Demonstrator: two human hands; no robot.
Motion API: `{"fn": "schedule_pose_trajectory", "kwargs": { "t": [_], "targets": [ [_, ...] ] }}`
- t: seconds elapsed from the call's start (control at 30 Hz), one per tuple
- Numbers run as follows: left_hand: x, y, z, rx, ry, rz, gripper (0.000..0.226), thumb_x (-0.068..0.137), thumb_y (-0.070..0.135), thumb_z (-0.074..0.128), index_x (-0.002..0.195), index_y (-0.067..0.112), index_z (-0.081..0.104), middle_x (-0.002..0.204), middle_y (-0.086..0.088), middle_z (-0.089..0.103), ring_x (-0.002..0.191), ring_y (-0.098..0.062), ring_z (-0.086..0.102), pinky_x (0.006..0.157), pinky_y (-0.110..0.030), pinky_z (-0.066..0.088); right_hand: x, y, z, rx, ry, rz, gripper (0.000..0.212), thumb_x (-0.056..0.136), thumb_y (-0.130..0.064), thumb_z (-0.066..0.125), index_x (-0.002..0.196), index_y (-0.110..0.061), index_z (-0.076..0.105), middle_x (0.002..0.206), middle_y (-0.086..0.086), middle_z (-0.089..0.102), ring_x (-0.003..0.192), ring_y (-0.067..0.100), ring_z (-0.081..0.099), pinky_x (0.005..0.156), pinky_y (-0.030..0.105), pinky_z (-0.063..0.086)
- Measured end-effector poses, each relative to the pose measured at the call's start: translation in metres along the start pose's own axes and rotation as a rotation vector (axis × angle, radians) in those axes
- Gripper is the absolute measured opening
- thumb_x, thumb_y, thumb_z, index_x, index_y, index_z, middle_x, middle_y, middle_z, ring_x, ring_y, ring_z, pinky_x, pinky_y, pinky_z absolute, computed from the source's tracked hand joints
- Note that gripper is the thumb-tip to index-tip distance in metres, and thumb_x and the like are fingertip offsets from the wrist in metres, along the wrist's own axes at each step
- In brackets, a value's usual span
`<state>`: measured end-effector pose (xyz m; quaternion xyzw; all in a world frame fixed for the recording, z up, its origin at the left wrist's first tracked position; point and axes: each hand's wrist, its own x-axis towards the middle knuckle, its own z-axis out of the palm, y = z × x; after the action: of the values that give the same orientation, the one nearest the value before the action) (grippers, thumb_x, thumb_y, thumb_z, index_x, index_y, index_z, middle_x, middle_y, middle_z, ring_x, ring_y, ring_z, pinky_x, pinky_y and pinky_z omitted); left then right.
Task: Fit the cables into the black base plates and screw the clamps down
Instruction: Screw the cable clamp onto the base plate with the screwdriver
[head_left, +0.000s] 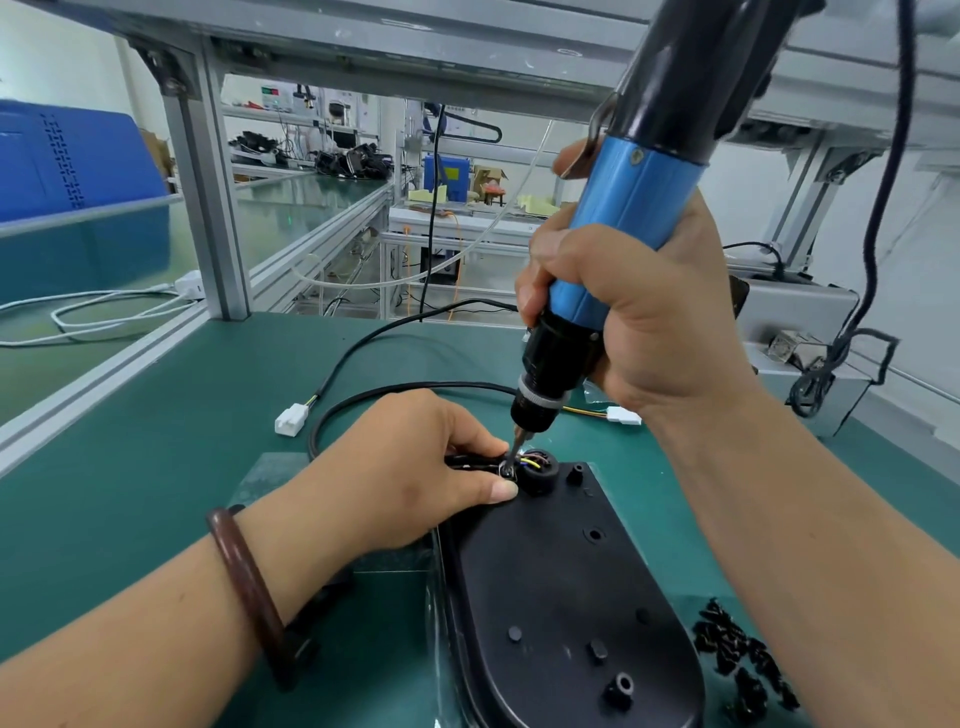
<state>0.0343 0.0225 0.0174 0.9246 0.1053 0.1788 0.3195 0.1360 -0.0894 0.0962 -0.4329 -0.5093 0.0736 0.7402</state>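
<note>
The black base plate (561, 597) is laid on the green surface (156, 441). At its far end the cable (415, 385) is pinched by the curled fingers (478, 441) of the left hand (415, 467). The blue screwdriver (623, 223) is gripped by the right hand (649, 312), with its bit set on the clamp (508, 470) just beside the left thumb. Loose screws (737, 654) are heaped near the plate.

Plate (561, 582): black, oval, flat at tabletop's front edge. Cable (415, 385): black, looped behind, end at plate's far tip.
</note>
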Motion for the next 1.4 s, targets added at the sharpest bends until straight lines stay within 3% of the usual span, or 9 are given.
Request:
{"fn": "schedule_pose_trajectory", "kwargs": {
  "t": [0.13,0.23,0.4,0.6,0.87,1.07,1.23,1.4],
  "targets": [
    [-0.0005,0.0023,-0.0006,0.026,-0.012,0.024,0.037,0.071,0.039,0.080,0.080,0.061,0.052,0.080,0.039,0.060,0.079,0.009,0.060,0.076,-0.009,0.045,0.0027,0.0004,0.0047,-0.040,-0.012,-0.006,0.029,0.069,0.005,0.058,0.093,-0.008,0.050,0.060,0.004,0.050,0.046,0.024,0.050,0.052,0.031,0.046],
    [-0.0008,-0.0003,0.0002,0.022,-0.007,-0.001,0.019,0.070,0.039,0.080,0.079,0.045,0.064,0.077,0.033,0.064,0.077,0.012,0.059,0.074,-0.005,0.045,0.0039,0.0005,0.0043,-0.024,-0.038,0.015,0.029,0.069,0.007,0.058,0.093,-0.007,0.048,0.060,0.002,0.050,0.045,0.023,0.051,0.053,0.033,0.046],
    [-0.0006,-0.0014,0.0016,0.034,0.005,-0.020,0.020,0.070,0.039,0.080,0.086,0.038,0.068,0.080,0.027,0.066,0.079,0.016,0.057,0.070,0.002,0.041,0.0046,0.0006,0.0033,-0.015,-0.055,0.026,0.030,0.069,0.006,0.059,0.094,-0.006,0.048,0.062,0.006,0.049,0.045,0.024,0.051,0.054,0.033,0.046],
    [-0.0006,-0.0005,0.0011,0.056,-0.002,-0.029,0.022,0.070,0.040,0.079,0.089,0.038,0.068,0.083,0.027,0.066,0.080,0.014,0.059,0.070,0.001,0.042,0.0033,-0.0004,0.0004,-0.018,-0.038,0.017,0.032,0.071,0.006,0.059,0.100,-0.007,0.052,0.061,0.000,0.053,0.046,0.021,0.052,0.055,0.032,0.048],
    [-0.0003,-0.0005,0.0023,0.057,-0.001,-0.050,0.025,0.071,0.040,0.079,0.094,0.035,0.071,0.083,0.026,0.066,0.079,0.015,0.059,0.068,0.003,0.040,0.0022,-0.0003,0.0011,-0.016,-0.010,0.022,0.027,0.070,0.006,0.059,0.091,-0.008,0.049,0.057,0.001,0.051,0.046,0.022,0.051,0.054,0.033,0.048],
    [-0.0012,0.0016,0.0013,0.052,-0.006,-0.059,0.025,0.072,0.040,0.078,0.095,0.036,0.072,0.083,0.021,0.069,0.078,0.006,0.062,0.078,-0.014,0.049,0.0011,-0.0021,-0.0002,-0.007,0.025,0.042,0.032,0.070,0.003,0.059,0.099,-0.003,0.047,0.054,0.000,0.050,0.046,0.022,0.051,0.051,0.030,0.047],
    [-0.0017,0.0006,0.0014,0.066,-0.002,-0.054,0.029,0.072,0.041,0.078,0.099,0.033,0.072,0.087,0.022,0.068,0.081,0.008,0.061,0.076,-0.007,0.046,0.0005,-0.0023,0.0012,-0.019,0.012,0.043,0.027,0.069,0.004,0.061,0.089,-0.010,0.049,0.057,-0.001,0.052,0.046,0.021,0.052,0.052,0.032,0.048],
    [-0.0011,-0.0004,0.0017,0.063,0.002,-0.054,0.029,0.072,0.042,0.078,0.099,0.034,0.072,0.086,0.023,0.068,0.081,0.010,0.061,0.074,-0.004,0.044,-0.0006,-0.0025,0.0000,-0.030,0.005,0.026,0.030,0.071,0.003,0.061,0.098,-0.005,0.050,0.056,0.000,0.053,0.046,0.020,0.053,0.052,0.031,0.049]
  ]
}}
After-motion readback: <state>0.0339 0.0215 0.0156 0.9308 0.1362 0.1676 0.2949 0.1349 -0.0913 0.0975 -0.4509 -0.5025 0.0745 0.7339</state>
